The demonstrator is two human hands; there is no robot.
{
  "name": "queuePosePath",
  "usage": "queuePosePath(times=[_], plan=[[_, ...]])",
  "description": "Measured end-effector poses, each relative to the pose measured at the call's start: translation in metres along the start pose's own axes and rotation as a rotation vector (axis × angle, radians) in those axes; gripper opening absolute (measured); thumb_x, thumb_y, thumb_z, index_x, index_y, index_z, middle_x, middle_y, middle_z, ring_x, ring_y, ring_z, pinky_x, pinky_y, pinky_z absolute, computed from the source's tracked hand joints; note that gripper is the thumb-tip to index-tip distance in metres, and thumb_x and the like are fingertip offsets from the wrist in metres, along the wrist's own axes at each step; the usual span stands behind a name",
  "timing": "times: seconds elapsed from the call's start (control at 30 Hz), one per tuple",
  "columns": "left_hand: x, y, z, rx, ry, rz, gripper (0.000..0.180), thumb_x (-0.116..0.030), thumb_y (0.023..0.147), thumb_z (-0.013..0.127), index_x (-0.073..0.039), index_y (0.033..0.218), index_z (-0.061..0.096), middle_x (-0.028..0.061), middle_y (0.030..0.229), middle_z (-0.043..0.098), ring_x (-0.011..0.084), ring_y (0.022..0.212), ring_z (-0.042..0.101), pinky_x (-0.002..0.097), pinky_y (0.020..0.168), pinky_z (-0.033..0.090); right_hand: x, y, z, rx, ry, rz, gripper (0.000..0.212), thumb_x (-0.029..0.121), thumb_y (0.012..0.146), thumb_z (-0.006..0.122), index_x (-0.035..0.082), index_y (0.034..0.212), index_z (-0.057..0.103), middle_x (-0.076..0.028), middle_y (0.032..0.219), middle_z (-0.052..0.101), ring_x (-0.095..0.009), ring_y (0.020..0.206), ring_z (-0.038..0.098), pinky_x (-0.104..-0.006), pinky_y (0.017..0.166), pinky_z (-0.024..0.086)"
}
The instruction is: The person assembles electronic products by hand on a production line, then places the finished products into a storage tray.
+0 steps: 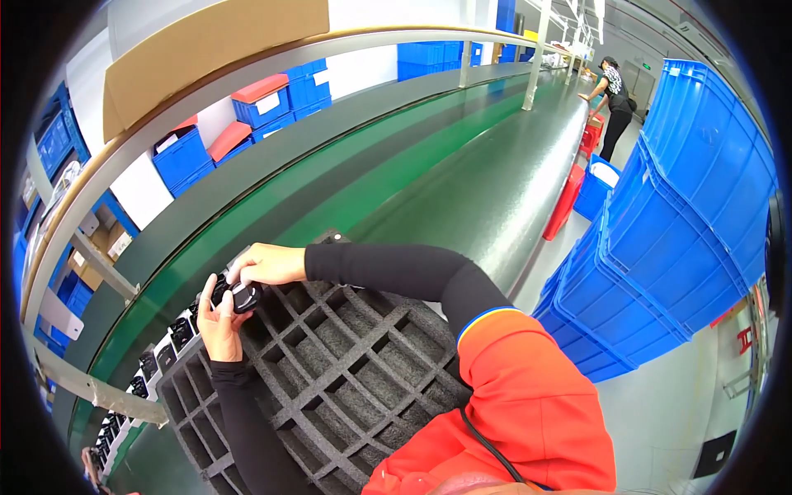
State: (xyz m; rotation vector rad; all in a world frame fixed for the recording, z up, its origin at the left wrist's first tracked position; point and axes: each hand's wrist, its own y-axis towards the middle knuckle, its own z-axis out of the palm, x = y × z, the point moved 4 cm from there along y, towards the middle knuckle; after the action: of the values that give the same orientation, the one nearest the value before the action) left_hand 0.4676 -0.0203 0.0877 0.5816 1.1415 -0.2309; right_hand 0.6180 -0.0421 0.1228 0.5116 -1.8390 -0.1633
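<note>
A small black part point(244, 298) with a rounded, shiny face is held between both my hands above the far left of a dark grey foam tray point(345, 381). My left hand point(218, 328) has its thumb and fingers around the part from the near side. From the right, my right hand point(268, 264) reaches across and grips its upper edge; some fingertips are hidden behind it. The tray is split into many rectangular pockets, and those in plain sight hold nothing. Left of the tray, a row of similar black parts point(165, 356) sits in a white holder.
A green conveyor belt point(330, 186) runs away along the bench. Tall stacked blue crates point(660, 239) stand close on the right. A curved rail and post point(124, 402) border the left. Blue bins point(262, 107) line the far side. Another person point(615, 103) leans at the bench far off.
</note>
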Motion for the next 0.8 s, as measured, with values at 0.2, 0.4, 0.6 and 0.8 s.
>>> queuePosePath(times=[0.2, 0.4, 0.6, 0.8], plan=[[0.002, 0.008, -0.028, -0.158, 0.14, 0.05, 0.037, -0.012, 0.085, 0.06, -0.003, 0.119, 0.048, 0.0115, 0.09, 0.065, 0.0163, 0.078, 0.064, 0.0268, 0.062, 0.055, -0.009, 0.028, 0.013, -0.035, 0.082, 0.038, 0.028, 0.01, 0.079, 0.043, -0.005, 0.094, 0.063, -0.012, 0.084, 0.063, -0.014, 0.079, 0.056, -0.0257, 0.072, 0.044], [-0.001, 0.007, -0.032, -0.141, 0.183, 0.032, 0.038, -0.011, 0.081, 0.064, -0.001, 0.116, 0.051, 0.0104, 0.092, 0.063, 0.0158, 0.081, 0.062, 0.027, 0.064, 0.053, -0.008, 0.038, 0.011, 0.17, 0.117, 0.021, 0.025, 0.016, 0.085, 0.052, -0.003, 0.098, 0.063, -0.012, 0.092, 0.064, -0.016, 0.087, 0.057, -0.0292, 0.08, 0.045], [-0.005, 0.008, -0.038, -0.164, -0.147, -0.083, 0.043, -0.042, 0.09, 0.047, -0.003, 0.106, 0.054, 0.0117, 0.086, 0.064, 0.0193, 0.064, 0.064, 0.0266, 0.058, 0.052, 0.019, 0.044, 0.017, 0.285, 0.249, -0.077, 0.032, 0.007, 0.077, 0.066, 0.001, 0.108, 0.058, -0.009, 0.102, 0.061, -0.016, 0.096, 0.057, -0.0297, 0.089, 0.044], [0.005, 0.007, -0.049, 0.044, -0.663, -0.181, 0.034, -0.035, 0.091, 0.049, -0.004, 0.105, 0.055, 0.0077, 0.085, 0.064, 0.0186, 0.071, 0.062, 0.0267, 0.061, 0.051, 0.03, 0.051, 0.038, 0.184, 0.239, -0.222, 0.03, 0.002, 0.075, 0.066, 0.003, 0.104, 0.058, -0.006, 0.102, 0.059, -0.016, 0.098, 0.056, -0.0308, 0.088, 0.044]])
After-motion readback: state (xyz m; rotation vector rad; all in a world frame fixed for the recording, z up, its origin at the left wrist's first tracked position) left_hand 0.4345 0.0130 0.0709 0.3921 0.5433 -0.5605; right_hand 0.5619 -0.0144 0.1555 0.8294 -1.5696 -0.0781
